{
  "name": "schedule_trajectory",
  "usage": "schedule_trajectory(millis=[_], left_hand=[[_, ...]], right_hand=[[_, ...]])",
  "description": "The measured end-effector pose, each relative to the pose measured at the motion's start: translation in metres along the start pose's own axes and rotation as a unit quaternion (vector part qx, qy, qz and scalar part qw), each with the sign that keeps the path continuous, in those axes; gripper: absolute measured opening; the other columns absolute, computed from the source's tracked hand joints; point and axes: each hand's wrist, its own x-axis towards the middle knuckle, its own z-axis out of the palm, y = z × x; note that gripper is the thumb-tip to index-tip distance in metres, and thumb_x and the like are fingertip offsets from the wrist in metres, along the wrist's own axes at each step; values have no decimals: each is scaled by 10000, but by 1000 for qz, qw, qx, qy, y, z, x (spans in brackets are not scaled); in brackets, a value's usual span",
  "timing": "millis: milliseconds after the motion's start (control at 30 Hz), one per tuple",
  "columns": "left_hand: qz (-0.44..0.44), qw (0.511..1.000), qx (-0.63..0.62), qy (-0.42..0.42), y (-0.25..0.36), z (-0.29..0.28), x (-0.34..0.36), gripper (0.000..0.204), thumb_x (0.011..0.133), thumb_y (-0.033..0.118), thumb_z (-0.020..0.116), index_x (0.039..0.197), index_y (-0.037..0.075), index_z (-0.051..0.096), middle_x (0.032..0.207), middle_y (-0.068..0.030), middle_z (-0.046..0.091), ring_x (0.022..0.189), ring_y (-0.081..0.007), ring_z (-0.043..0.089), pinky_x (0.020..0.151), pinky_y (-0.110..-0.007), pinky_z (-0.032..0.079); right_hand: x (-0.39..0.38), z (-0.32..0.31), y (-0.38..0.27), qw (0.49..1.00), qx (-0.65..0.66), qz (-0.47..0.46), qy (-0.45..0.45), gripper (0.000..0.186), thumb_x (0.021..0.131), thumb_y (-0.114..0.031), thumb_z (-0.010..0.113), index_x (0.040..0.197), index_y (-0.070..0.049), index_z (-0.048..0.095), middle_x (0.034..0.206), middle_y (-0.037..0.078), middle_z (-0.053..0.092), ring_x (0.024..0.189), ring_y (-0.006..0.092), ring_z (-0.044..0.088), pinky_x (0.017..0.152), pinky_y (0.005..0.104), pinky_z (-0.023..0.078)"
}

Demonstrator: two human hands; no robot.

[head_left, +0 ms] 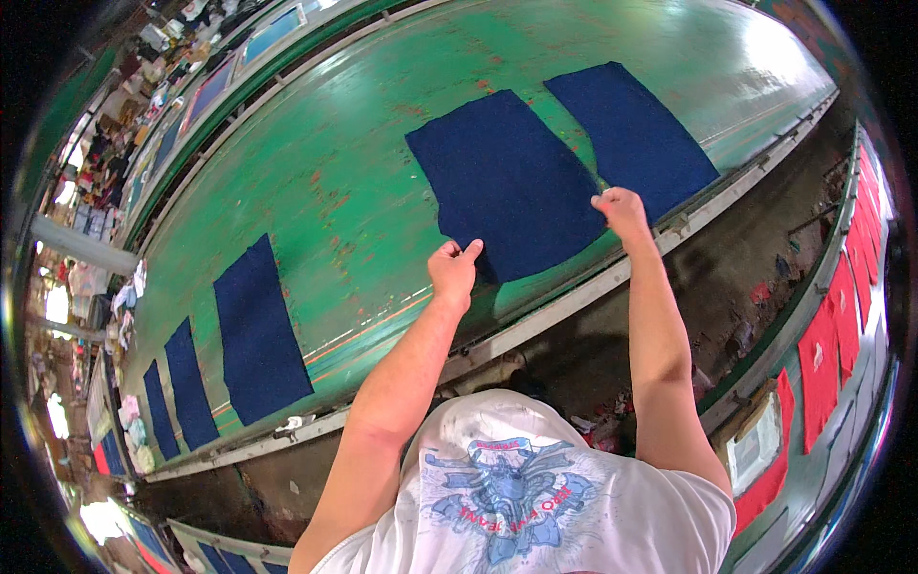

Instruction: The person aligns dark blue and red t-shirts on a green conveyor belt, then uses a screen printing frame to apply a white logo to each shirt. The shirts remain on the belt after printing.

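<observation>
At the frame's upper centre, our left hand (454,272) and right hand (624,214) pinch a dark-blue, four-sided fabric panel (516,182) near its lower corners, presumably to keep it smooth over the glossy green table (359,143).

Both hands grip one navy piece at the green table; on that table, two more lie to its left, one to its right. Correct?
Not quite: the head view shows three left pieces, not two. The rest stands: left hand and right hand grip the navy piece at the green table, with one right piece.
</observation>
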Motion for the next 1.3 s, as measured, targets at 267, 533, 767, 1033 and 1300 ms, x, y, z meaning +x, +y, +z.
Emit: schedule_trajectory(millis=[267,533,767,1033,1300], left_hand=[[31,959,-252,-125,125,-88,-27,138,1066,155,785,1161,71,733,1131,-73,808,977,-194,760,842,-395,627],[403,898,-167,-52,242,-198,-82,85,1104,75,731,1035,84,781,1033,-41,818,878,-138,775,772,-312,653],[181,972,-148,36,209,-238,5,285,1042,154,832,804,82,693,783,23,614,740,-96,611,760,-304,591],[327,895,-299,50,237,-272,54,214,1006,118,814,1160,63,677,1037,-48,773,949,-172,732,900,-348,549],[186,943,-234,147,115,-244,27,203,1067,107,757,1245,9,756,951,8,709,810,-72,627,655,-266,478]], right_hand=[[-22,-50,-116,897,410,-167,10,97,1023,-205,812,1058,-136,754,1000,-16,687,963,150,660,848,369,524],[-52,-82,-258,803,491,-332,-51,249,1083,-161,759,1296,-32,767,1213,91,789,1102,212,742,938,400,585],[-2,35,-279,917,324,-222,-72,321,1093,-270,776,1310,-34,759,1188,43,757,1111,167,712,977,429,622],[-24,65,-323,883,331,-328,-50,170,1068,-255,786,975,-136,710,940,-34,704,829,93,627,793,285,497],[-50,123,-211,934,344,-12,-97,307,934,-87,874,1200,-84,720,1067,45,742,967,184,700,842,424,555]])
